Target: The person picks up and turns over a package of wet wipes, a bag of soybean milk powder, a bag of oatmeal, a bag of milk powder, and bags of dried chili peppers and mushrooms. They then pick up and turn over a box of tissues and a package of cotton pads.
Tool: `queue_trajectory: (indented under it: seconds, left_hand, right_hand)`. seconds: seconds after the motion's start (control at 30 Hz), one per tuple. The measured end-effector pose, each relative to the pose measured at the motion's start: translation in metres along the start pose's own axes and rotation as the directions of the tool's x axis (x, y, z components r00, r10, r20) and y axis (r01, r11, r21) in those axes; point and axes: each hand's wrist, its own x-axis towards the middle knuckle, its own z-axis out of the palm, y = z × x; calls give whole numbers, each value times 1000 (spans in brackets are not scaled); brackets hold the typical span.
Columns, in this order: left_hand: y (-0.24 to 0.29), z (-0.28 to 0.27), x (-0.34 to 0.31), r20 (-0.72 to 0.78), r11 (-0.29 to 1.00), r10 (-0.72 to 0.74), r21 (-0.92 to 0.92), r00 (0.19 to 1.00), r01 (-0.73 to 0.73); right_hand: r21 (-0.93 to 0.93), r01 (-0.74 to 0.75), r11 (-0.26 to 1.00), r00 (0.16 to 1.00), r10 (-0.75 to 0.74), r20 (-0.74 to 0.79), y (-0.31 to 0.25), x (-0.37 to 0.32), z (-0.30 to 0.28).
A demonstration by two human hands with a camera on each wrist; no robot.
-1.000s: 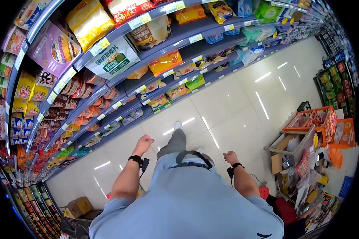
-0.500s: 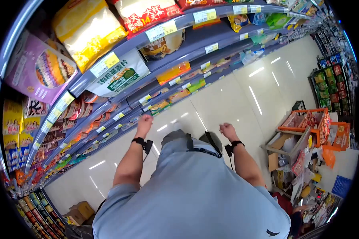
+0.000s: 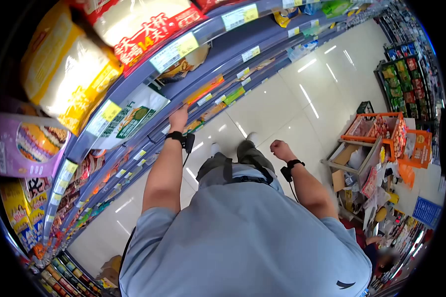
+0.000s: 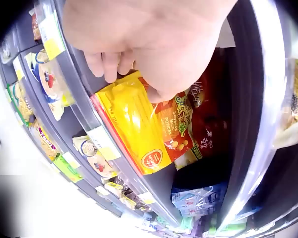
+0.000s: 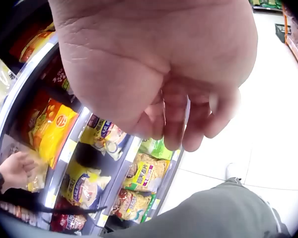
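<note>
My left hand [image 3: 178, 119] is at the edge of a middle shelf, fingers reaching in. Right beside it lies a yellow and orange bag of soybean milk powder [image 4: 131, 121], with the thumb and fingertips over its near end in the left wrist view. From the right wrist view, that same left hand [image 5: 19, 171] shows spread, relaxed fingers next to the yellow bag [image 5: 54, 136]. Out over the floor hangs my right hand [image 3: 281, 150], loosely curled and holding nothing. Its palm [image 5: 159, 59] fills the top of the right wrist view.
Grey shelves with price tags curve along the left. They carry a white oat bag [image 3: 136, 116], a yellow bag [image 3: 67, 69] and a purple package [image 3: 29, 143]. An orange crate [image 3: 376, 126] stands on the right, near a green-and-red product rack [image 3: 401, 84]. Another person [image 3: 381, 257] is at lower right.
My left hand has moved forward from over the floor to the shelf by the yellow and orange bag. The upper shelf looms larger and has shifted left. My right hand stays beside my body.
</note>
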Motion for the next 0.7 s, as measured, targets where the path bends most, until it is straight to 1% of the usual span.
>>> queue_trajectory:
  seconds: [0.03,0.07,0.1,0.13,0.17,0.23,0.27,0.3,0.33,0.37,0.4,0.43,0.47,0.5,0.53,0.57,0.6,0.63,0.7]
  left_hand:
    - [-12,10,13,16,1000,9,4,1000,-9]
    - [-17,18,24,24,999,-19,34,1000,18]
    - [-23,28,35,33,997,-46,65,998,44]
    - [-33,39,50,169,965,-240,-62,956,254]
    - [-23,39,50,183,968,-231,-56,955,245]
    - [0,28,43,172,895,-369,-197,913,399]
    - [-6,31,42,180,898,-363,-192,914,395]
    - [-25,36,47,191,960,-267,-37,945,279]
    - [-50,42,53,216,982,-169,116,962,147]
    - [-53,38,56,254,965,-75,262,964,6]
    - [-54,37,60,194,960,-32,278,980,-24]
    - [-54,41,63,203,959,-28,282,979,-31]
    - [-5,14,52,170,960,-172,249,970,127]
    - [25,0,45,142,936,-315,210,938,282]
    - [14,7,51,150,937,-312,215,938,277]
    - [-7,16,63,176,936,-249,296,953,190]
    - [-8,14,67,204,923,-188,372,961,101]
    - [-10,16,65,204,922,-189,374,961,102]
    - [16,5,48,100,962,-190,220,977,165]
  right_hand:
    - [32,-39,999,999,40,-20,3,-4,-6]
    - [43,-55,998,998,56,-27,5,-9,-11]
    - [93,-90,992,995,93,-28,7,-15,-15]
    - [141,-123,982,991,128,-28,10,-21,-18]
    - [150,-136,979,989,142,-33,14,-26,-19]
    - [162,-153,975,987,158,-18,20,-38,-20]
    - [169,-161,972,986,167,-22,24,-43,-19]
    - [167,-178,970,983,184,-22,32,-45,-15]
    - [166,-195,967,979,202,-21,39,-47,-12]
    - [174,-200,964,978,207,-23,40,-50,-11]
    - [190,-230,954,971,237,-14,42,-54,-11]
    - [206,-263,943,963,269,-2,45,-58,-10]
    - [201,-256,946,963,266,-27,46,-63,-11]
    - [207,-265,942,961,276,-26,45,-69,-14]
    - [223,-263,939,960,277,-32,44,-74,-17]
    - [238,-256,937,961,273,-39,44,-76,-19]
    - [240,-258,936,961,275,-38,47,-77,-18]
    - [242,-264,934,959,281,-41,51,-78,-19]
    - [242,-267,933,957,286,-42,57,-80,-21]
